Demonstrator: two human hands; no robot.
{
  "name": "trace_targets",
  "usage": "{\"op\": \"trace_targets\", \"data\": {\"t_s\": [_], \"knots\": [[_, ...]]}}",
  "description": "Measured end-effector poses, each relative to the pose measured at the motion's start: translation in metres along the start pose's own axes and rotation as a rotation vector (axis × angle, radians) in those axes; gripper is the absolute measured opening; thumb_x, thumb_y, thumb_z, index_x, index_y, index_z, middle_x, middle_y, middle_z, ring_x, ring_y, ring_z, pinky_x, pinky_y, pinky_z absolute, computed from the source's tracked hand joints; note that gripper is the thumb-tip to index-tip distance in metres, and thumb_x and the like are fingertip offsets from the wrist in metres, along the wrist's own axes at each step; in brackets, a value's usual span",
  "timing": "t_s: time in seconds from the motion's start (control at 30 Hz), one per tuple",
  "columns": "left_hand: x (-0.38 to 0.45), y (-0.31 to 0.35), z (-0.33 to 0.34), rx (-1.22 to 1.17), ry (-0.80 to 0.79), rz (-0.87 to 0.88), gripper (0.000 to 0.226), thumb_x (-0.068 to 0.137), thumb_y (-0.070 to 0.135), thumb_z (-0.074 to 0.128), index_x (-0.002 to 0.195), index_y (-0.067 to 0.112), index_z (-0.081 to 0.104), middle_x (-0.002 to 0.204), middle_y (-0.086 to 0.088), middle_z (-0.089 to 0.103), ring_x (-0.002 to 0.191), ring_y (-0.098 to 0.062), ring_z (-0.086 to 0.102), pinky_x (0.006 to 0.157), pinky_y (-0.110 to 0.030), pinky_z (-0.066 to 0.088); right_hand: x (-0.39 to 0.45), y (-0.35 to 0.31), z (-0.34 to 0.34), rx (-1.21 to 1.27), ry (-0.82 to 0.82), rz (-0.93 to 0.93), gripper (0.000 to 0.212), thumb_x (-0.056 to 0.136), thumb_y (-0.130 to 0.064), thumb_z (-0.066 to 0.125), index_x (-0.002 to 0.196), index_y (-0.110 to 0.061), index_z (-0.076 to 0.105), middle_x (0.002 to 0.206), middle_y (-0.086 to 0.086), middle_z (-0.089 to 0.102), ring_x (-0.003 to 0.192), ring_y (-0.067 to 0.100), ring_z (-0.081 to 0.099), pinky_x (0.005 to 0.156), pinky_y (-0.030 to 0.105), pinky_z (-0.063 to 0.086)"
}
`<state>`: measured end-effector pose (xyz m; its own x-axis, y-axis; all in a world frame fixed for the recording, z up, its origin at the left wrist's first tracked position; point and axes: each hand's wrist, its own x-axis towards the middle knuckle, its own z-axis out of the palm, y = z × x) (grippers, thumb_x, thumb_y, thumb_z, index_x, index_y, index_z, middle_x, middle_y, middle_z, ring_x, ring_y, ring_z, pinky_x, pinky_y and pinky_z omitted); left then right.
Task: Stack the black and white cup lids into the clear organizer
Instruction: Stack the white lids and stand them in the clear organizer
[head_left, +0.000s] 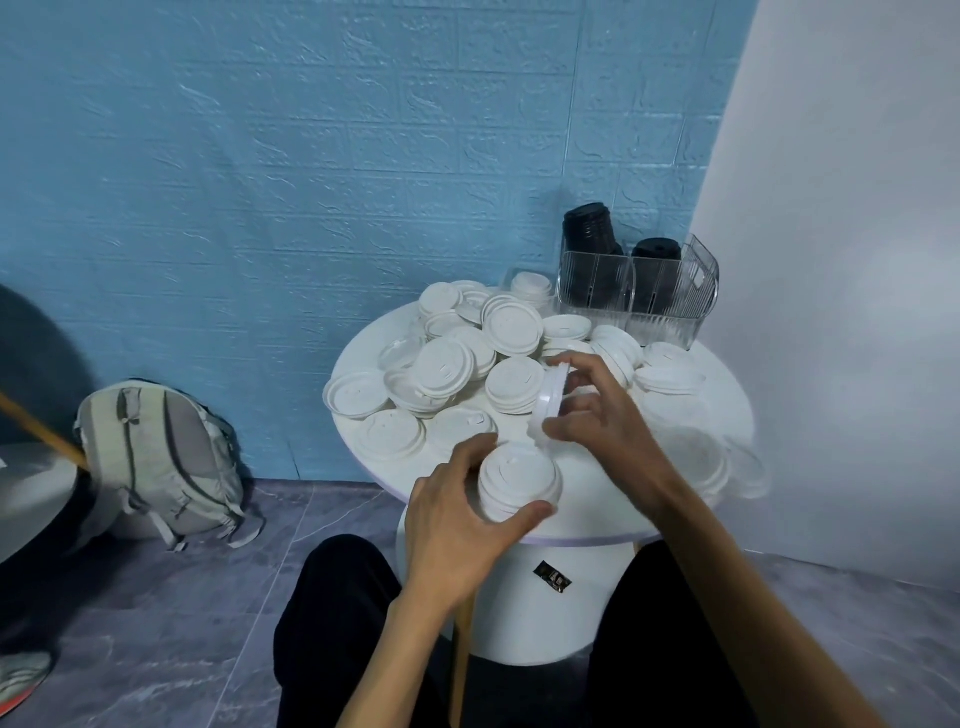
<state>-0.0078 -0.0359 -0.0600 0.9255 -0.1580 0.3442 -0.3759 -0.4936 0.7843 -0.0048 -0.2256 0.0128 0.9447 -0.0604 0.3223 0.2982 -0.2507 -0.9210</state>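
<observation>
Lids gathered at the tabletop's near edge.
The left hand (457, 530) clasped a flat-lying white stack (517, 480); the right hand (597, 410) pinched one lid (551, 392) on edge.

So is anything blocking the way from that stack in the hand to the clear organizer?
Only loose white lids heaped on the table between the stack in the left hand and the organizer; lifted over them, nothing visible blocks it.

Bare forearms, no sleeves; black trousers (337, 623)
</observation>
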Motion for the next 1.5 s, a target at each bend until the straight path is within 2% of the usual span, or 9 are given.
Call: {"op": "trace_targets", "data": {"t_s": [0.1,0.2,0.4,0.57,1.03,1.13,1.27,1.33,1.5], "knots": [[0.0,0.002,0.0,-0.036,0.007,-0.019,0.098,0.058,0.072,0.084,0.141,0.055,0.034,0.125,0.031,0.062,0.118,-0.006,0.057,0.094,-0.028,0.041,-0.013,0.014,0.013,0.041,0.018,-0.018,0.06,0.061,-0.036,0.08,0.114,-0.036,0.053,0.118,0.004,0.063,0.105,0.02,0.065,0.091,0.039,0.056],[0.001,0.0,0.0,-0.068,0.007,0.004,0.104,0.061,0.072,0.084,0.148,0.056,0.028,0.131,0.028,0.062,0.12,0.0,0.056,0.101,-0.029,0.045,-0.026,0.028,0.02,-0.082,-0.016,-0.005,0.058,0.061,-0.036,0.082,0.11,-0.036,0.052,0.114,-0.011,0.067,0.112,0.01,0.063,0.094,0.029,0.051],[0.002,-0.008,0.005,0.053,0.003,0.076,0.069,0.076,0.05,0.084,0.138,0.051,0.054,0.136,0.033,0.058,0.121,0.006,0.053,0.099,-0.002,0.023,-0.036,0.034,0.019,-0.295,-0.094,-0.002,0.055,0.066,-0.039,0.076,0.119,-0.034,0.061,0.122,-0.017,0.064,0.119,0.009,0.059,0.102,0.038,0.05],[0.003,-0.008,0.005,0.091,-0.017,0.12,0.068,0.075,0.068,0.076,0.138,0.049,0.057,0.15,0.029,0.045,0.137,0.017,0.036,0.103,-0.003,0.017,-0.038,0.037,0.013,-0.256,-0.112,0.049,0.044,0.075,-0.042,0.077,0.116,-0.035,0.066,0.128,-0.021,0.064,0.124,0.003,0.058,0.106,0.036,0.048],[0.002,-0.006,0.006,0.096,0.005,0.121,0.06,0.077,0.064,0.071,0.133,0.049,0.06,0.132,0.035,0.059,0.124,0.011,0.049,0.101,-0.005,0.023,-0.044,0.04,0.008,-0.427,-0.121,0.048,0.05,0.08,-0.063,0.071,0.125,-0.044,0.062,0.144,-0.032,0.051,0.133,-0.013,0.045,0.115,0.034,0.041],[0.001,-0.006,0.005,0.072,0.006,0.125,0.065,0.072,0.075,0.07,0.131,0.048,0.062,0.13,0.035,0.06,0.123,0.013,0.048,0.101,-0.005,0.024,-0.045,0.024,-0.006,-0.554,-0.032,-0.103,0.057,0.082,-0.069,0.067,0.132,-0.043,0.063,0.148,-0.027,0.049,0.136,-0.009,0.044,0.116,0.035,0.04],[0.002,-0.006,0.005,0.035,0.012,0.122,0.071,0.066,0.08,0.07,0.128,0.046,0.065,0.127,0.034,0.06,0.12,0.016,0.047,0.099,-0.004,0.022,-0.05,0.008,-0.05,-0.722,0.362,-0.273,0.068,0.077,-0.07,0.066,0.133,-0.032,0.063,0.148,-0.01,0.054,0.142,0.011,0.045,0.118,0.041,0.034],[0.001,-0.006,0.005,0.03,0.014,0.125,0.071,0.066,0.08,0.069,0.128,0.047,0.065,0.127,0.035,0.059,0.12,0.018,0.046,0.099,-0.003,0.022,-0.059,0.013,-0.071,-0.84,0.422,-0.16,0.084,0.071,-0.081,0.06,0.141,-0.035,0.055,0.156,-0.009,0.044,0.15,0.017,0.034,0.121,0.045,0.025],[0.001,-0.004,0.006,0.026,0.018,0.123,0.068,0.066,0.08,0.067,0.127,0.049,0.064,0.125,0.036,0.058,0.118,0.021,0.045,0.099,-0.002,0.021,-0.081,0.043,-0.093,-0.911,0.281,0.148,0.109,0.056,-0.1,0.046,0.151,-0.049,0.032,0.165,-0.016,0.024,0.157,0.013,0.008,0.125,0.048,0.002]]}}
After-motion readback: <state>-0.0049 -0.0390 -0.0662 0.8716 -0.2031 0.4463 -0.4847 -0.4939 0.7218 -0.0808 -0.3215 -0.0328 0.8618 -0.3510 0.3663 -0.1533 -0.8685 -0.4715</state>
